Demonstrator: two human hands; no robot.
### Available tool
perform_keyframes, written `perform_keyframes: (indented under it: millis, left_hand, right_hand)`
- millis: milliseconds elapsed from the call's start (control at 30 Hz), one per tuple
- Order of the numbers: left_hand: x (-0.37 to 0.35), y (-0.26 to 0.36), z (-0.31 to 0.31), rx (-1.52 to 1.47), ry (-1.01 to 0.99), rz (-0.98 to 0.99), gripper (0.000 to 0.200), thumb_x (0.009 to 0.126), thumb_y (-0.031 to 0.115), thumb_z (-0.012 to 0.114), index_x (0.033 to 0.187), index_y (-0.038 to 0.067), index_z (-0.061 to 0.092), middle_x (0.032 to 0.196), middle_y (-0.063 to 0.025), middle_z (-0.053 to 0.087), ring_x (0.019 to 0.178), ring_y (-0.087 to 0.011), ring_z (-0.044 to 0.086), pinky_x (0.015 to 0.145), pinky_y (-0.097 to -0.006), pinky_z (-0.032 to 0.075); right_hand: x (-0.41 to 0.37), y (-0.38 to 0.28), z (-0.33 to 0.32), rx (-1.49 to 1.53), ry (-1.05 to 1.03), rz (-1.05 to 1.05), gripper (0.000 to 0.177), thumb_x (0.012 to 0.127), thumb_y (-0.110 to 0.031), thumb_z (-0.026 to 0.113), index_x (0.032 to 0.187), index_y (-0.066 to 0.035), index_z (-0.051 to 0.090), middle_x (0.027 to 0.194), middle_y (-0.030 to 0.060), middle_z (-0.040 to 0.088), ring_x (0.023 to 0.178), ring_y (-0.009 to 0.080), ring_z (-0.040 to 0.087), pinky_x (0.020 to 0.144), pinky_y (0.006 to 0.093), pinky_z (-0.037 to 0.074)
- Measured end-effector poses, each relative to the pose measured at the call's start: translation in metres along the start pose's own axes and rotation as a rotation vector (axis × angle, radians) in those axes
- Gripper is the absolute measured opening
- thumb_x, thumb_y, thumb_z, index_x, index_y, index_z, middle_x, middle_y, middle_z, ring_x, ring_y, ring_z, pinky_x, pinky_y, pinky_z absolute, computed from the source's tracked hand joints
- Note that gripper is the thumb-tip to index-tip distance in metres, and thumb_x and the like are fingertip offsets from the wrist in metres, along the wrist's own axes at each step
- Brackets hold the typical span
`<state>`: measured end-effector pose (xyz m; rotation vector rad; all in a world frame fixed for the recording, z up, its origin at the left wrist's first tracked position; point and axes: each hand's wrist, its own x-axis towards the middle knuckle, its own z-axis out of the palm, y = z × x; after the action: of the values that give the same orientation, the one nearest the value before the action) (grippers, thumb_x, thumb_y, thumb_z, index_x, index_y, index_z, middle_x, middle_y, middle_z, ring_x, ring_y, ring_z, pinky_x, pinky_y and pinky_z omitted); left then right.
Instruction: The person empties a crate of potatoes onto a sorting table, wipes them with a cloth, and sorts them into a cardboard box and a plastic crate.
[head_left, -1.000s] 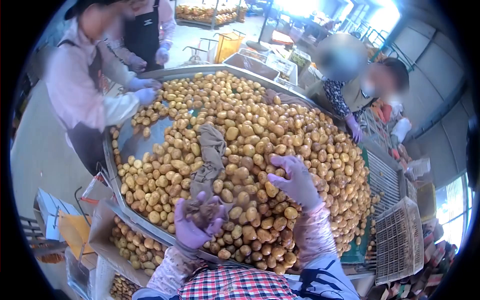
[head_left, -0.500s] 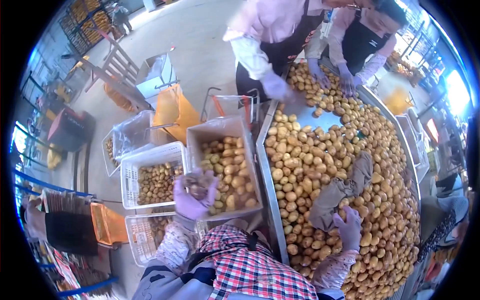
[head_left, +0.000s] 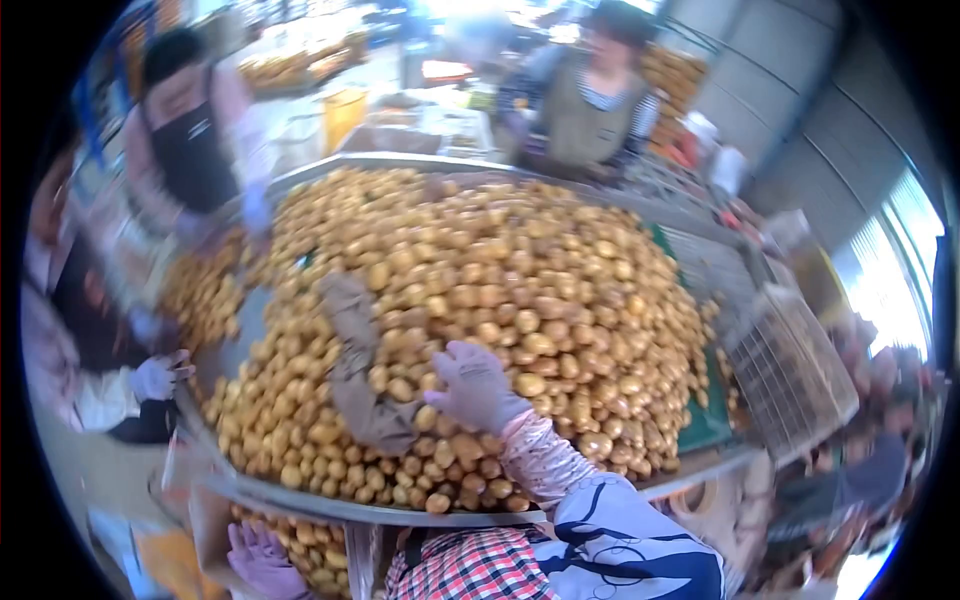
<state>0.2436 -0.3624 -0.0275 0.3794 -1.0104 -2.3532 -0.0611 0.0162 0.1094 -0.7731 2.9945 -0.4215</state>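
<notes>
A large heap of small yellow-brown potatoes (head_left: 560,300) covers a metal-edged sorting table. My right hand (head_left: 475,387), in a pale purple glove, rests on the near part of this heap with its fingers extended over the potatoes. Just left of it lies a crumpled grey-brown cloth (head_left: 360,385), stretched across the pile. At the bottom left, my left hand (head_left: 262,562), gloved alike, is spread open with nothing visible in it. Below the table edge, it is beside the potatoes in a box (head_left: 315,550).
Two co-workers in dark aprons stand at the left; one's gloved hand (head_left: 155,380) is near the table corner. Another person (head_left: 590,110) stands across the table. A plastic crate (head_left: 795,370) leans at the right end. The metal rim (head_left: 390,513) runs before me.
The view has swung right, toward the heap. My left hand, earlier cupped around some dark potatoes above the boxes, is now spread and without them. My right hand remains on the heap near the cloth.
</notes>
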Motion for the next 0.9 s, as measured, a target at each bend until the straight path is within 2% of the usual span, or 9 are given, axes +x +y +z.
perform_keyframes:
  millis: [33,100,167,367,400,467,533,733,900]
  left_hand:
    - [0.016,-0.023,0.046,0.221,0.281,-0.008,0.062,0.101,0.046,0.034,0.148,0.007,0.036,0.149,-0.0125,0.043,0.137,-0.0272,0.04,0.111,-0.0402,0.037]
    - [0.06,-0.071,0.068,0.645,-0.065,0.03,0.069,0.089,0.022,0.059,0.15,0.004,0.032,0.151,-0.0123,0.037,0.139,-0.0281,0.037,0.115,-0.0403,0.027]
    - [0.067,-0.093,0.163,0.847,-0.319,0.135,0.076,0.081,0.013,0.066,0.149,0.001,0.033,0.152,-0.0144,0.036,0.141,-0.03,0.033,0.118,-0.0413,0.022]
    - [0.108,-0.148,0.27,1.577,-0.779,0.352,0.085,0.079,0.029,0.073,0.15,0.005,0.033,0.155,-0.0173,0.029,0.145,-0.033,0.024,0.119,-0.0432,0.016]
    - [0.117,-0.167,0.268,1.55,-0.812,0.291,0.091,0.078,0.042,0.073,0.15,0.005,0.032,0.153,-0.0225,0.03,0.145,-0.0393,0.021,0.117,-0.0494,0.016]
    - [0.12,-0.184,0.285,1.634,-0.836,0.182,0.091,0.079,0.043,0.072,0.151,0.006,0.03,0.154,-0.0236,0.027,0.145,-0.0409,0.02,0.116,-0.0551,0.015]
    - [0.113,-0.198,0.289,1.683,-0.778,0.146,0.092,0.08,0.043,0.072,0.152,0.007,0.028,0.155,-0.0237,0.025,0.146,-0.0412,0.019,0.115,-0.06,0.013]
    - [0.115,-0.195,0.272,1.646,-0.761,0.172,0.082,0.081,0.036,0.07,0.148,0.006,0.035,0.153,-0.0203,0.032,0.145,-0.0395,0.022,0.116,-0.0541,0.016]
    - [0.117,-0.194,0.267,1.687,-0.794,0.177,0.082,0.081,0.04,0.069,0.147,0.004,0.037,0.153,-0.0204,0.033,0.145,-0.0413,0.022,0.116,-0.0548,0.016]
  right_hand:
    - [-0.008,0.006,-0.008,0.004,-0.015,0.064,0.051,0.083,-0.043,0.067,0.117,-0.006,0.058,0.121,0.0176,0.056,0.109,0.0361,0.055,0.09,0.0473,0.046]
    - [-0.029,0.037,-0.003,-0.017,0.207,0.12,0.052,0.085,-0.04,0.067,0.123,-0.007,0.056,0.127,0.0176,0.053,0.116,0.0359,0.052,0.095,0.0467,0.044]
    - [-0.05,0.061,-0.023,0.028,0.344,0.182,0.055,0.085,-0.038,0.067,0.129,-0.006,0.054,0.13,0.019,0.052,0.122,0.0367,0.048,0.104,0.0454,0.039]
    - [-0.069,0.139,-0.069,-0.157,0.467,0.491,0.042,0.084,-0.029,0.067,0.121,-0.012,0.06,0.121,0.0134,0.057,0.112,0.034,0.055,0.095,0.0452,0.045]
    - [-0.062,0.155,-0.078,-0.161,0.49,0.451,0.039,0.084,-0.026,0.066,0.119,-0.012,0.061,0.12,0.012,0.058,0.109,0.033,0.056,0.092,0.0451,0.046]
    - [-0.037,0.203,-0.077,-0.171,0.575,0.334,0.03,0.082,-0.024,0.066,0.111,-0.014,0.064,0.112,0.0088,0.059,0.101,0.0306,0.057,0.085,0.044,0.048]
    - [-0.004,0.209,-0.097,-0.362,0.371,0.394,0.023,0.082,-0.018,0.064,0.105,-0.013,0.065,0.101,0.0069,0.058,0.095,0.0264,0.058,0.082,0.0405,0.048]
    - [0.044,0.235,-0.099,-0.559,0.114,0.49,0.031,0.076,-0.039,0.071,0.097,-0.016,0.069,0.103,0.0094,0.057,0.097,0.0261,0.056,0.074,0.0407,0.047]
    - [0.053,0.247,-0.092,-0.559,0.108,0.52,0.021,0.079,-0.032,0.069,0.092,-0.016,0.071,0.104,0.0088,0.057,0.099,0.0279,0.057,0.078,0.0423,0.047]
